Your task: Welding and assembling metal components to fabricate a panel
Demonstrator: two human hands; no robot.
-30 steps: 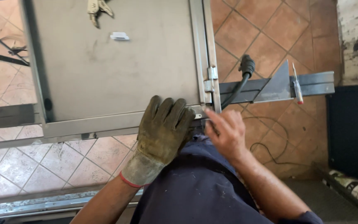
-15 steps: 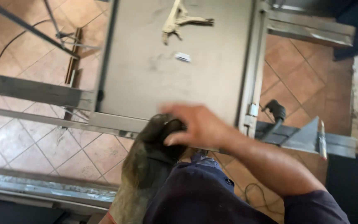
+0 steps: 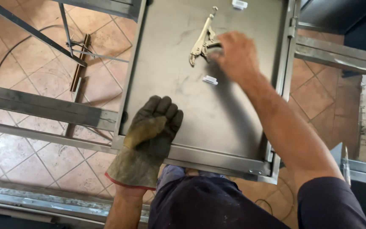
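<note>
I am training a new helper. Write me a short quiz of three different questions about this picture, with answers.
1. True or false: the left hand wears a work glove.
2. Which thing does the bare right hand reach?
A. a hammer
B. the locking pliers
C. a drill
3. Fill in: the small white piece lies on the grey metal ____.

Key: 1 true; 2 B; 3 panel.

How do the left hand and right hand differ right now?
The left hand wears a worn work glove; the right hand is bare. The left hand rests flat near the metal panel's near edge; the right hand reaches far across to the locking pliers. Both are over the same panel.
</note>
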